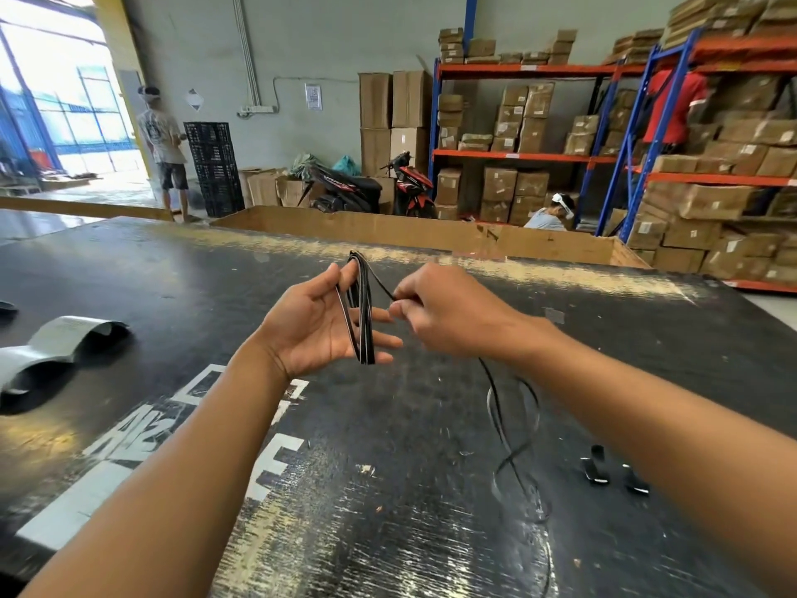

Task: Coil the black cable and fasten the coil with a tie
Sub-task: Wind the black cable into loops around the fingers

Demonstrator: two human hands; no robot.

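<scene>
Black cable: loops hang over my flat, spread left hand | right hand pinches the running strand just beside it | slack trails onto the desk | next: keep turns equal, tension light, untwist as I wrap.

Flat black cable hangs in narrow upright loops on the left hand; a strand passes through the right hand, its tail curling loosely on the table.
</scene>
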